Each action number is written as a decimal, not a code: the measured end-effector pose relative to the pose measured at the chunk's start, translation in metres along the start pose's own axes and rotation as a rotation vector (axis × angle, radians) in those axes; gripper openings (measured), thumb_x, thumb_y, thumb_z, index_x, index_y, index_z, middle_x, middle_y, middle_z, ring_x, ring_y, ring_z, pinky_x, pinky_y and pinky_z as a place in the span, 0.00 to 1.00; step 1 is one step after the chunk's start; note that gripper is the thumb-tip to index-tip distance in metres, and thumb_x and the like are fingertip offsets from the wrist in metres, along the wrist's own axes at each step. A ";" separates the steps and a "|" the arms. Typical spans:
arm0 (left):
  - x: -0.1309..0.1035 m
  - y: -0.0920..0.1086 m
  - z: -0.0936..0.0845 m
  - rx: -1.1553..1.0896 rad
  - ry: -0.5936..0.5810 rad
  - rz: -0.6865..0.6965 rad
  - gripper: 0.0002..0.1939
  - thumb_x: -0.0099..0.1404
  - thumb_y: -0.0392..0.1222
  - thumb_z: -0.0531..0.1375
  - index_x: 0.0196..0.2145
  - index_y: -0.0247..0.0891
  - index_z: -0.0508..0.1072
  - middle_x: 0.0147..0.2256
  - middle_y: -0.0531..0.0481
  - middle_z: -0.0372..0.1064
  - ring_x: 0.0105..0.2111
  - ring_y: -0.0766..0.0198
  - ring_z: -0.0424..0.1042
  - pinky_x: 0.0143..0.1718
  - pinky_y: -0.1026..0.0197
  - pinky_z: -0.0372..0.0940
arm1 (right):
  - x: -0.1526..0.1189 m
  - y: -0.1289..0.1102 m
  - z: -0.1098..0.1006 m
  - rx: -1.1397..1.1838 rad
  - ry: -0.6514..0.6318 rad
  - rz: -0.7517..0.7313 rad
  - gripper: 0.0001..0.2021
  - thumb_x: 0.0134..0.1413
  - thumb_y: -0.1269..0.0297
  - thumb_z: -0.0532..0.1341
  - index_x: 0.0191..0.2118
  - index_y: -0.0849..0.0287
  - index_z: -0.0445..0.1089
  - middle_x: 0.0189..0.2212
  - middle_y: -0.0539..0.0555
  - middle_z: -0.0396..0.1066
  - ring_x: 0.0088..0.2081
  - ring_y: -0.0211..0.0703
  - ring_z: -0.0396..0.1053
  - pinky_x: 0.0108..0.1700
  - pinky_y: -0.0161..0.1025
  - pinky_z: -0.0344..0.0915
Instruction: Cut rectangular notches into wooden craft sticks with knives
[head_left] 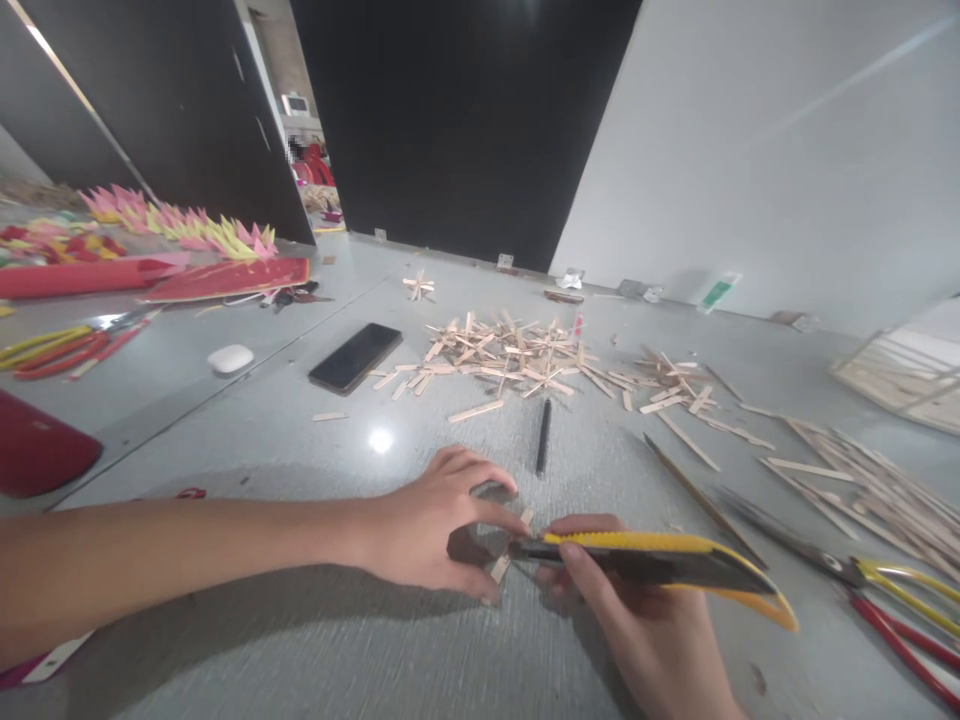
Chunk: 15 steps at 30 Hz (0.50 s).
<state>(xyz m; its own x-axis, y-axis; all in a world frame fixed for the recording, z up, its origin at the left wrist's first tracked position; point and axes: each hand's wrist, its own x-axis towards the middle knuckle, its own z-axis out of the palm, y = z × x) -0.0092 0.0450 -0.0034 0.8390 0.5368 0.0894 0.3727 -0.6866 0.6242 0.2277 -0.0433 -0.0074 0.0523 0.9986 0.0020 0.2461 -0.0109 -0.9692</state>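
Observation:
A small wooden strip point(500, 569) lies on the grey table in front of me. My left hand point(457, 525) arches over it, thumb and forefinger at its two ends, pressing it against the surface. In my right hand point(637, 610) is a yellow and black utility knife point(660, 565), gripped with the thumb on its side. The knife's tip end points left and meets the middle of the strip; the blade itself is too small to make out. Just beyond the hands lies a black pen point(544, 437).
Behind the hands spreads a pile of short wooden pieces point(517, 350), with a phone point(356, 357) and a white case point(230, 359) to its left. Scissors point(847, 570) and long strips point(877, 490) lie at right. More scissors point(67, 348) are at far left.

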 end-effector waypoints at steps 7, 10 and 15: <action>-0.001 -0.002 0.002 0.011 0.014 0.036 0.33 0.60 0.62 0.73 0.60 0.52 0.76 0.61 0.43 0.66 0.63 0.40 0.60 0.67 0.38 0.48 | 0.006 -0.001 -0.004 -0.015 -0.075 -0.017 0.18 0.62 0.43 0.66 0.40 0.54 0.77 0.26 0.54 0.80 0.29 0.50 0.81 0.33 0.41 0.81; -0.001 -0.002 0.002 0.005 0.018 0.035 0.32 0.61 0.62 0.72 0.60 0.53 0.76 0.61 0.43 0.67 0.63 0.39 0.60 0.67 0.37 0.48 | 0.006 -0.001 -0.005 -0.010 -0.089 -0.002 0.18 0.62 0.43 0.65 0.40 0.53 0.77 0.26 0.54 0.79 0.29 0.50 0.80 0.33 0.42 0.81; 0.000 -0.001 0.002 0.002 0.017 0.032 0.32 0.61 0.63 0.72 0.59 0.53 0.76 0.61 0.43 0.67 0.63 0.39 0.60 0.67 0.37 0.48 | 0.005 0.006 -0.006 0.000 -0.100 -0.035 0.15 0.63 0.47 0.66 0.41 0.54 0.77 0.27 0.52 0.79 0.29 0.47 0.80 0.35 0.39 0.80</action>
<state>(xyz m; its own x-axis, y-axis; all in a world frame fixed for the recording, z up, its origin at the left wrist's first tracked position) -0.0092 0.0446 -0.0055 0.8437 0.5226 0.1228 0.3464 -0.7046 0.6193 0.2352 -0.0385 -0.0119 -0.0536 0.9985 0.0107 0.2465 0.0236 -0.9689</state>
